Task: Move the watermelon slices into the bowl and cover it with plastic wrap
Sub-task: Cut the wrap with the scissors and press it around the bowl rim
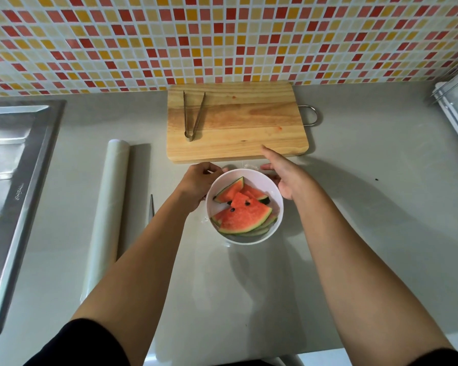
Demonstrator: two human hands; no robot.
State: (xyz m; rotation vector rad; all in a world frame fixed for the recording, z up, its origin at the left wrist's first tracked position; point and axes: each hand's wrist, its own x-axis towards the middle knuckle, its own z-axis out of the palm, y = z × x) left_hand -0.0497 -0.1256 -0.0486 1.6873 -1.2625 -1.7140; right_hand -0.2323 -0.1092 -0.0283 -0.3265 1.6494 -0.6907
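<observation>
Head view, one frame.

Left hand [198,186]: grip closed, fingers curled round the far-left rim of the bowl [251,240]. I cannot tell whether any film is pinched under them.

Right hand [283,178]: grip slack, fingers straight and spread, nothing held. I see its forefinger tip over the near edge of the board [238,120]; the lower fingers lie at the bowl's right rim.

The bowl sits on the worktop [368,194] between the two hands. The slices [242,216] are all inside it, stacked, rinds mostly toward the near side.

I note crinkled clear film [247,166] just beyond the bowl, between the fingertips of both hands, and a glint of it below the left wrist. Whether it spans the bowl's mouth I cannot tell.

Beyond both hands: the board, with tongs [193,114] on its left part, arms apart, tips pointing away from the hands.

Outboard of the left hand: a roll [109,207] of wrap lying lengthwise. A knife [151,207] lies between the roll and the left forearm, partly hidden. Further left, a sink [11,167].
</observation>
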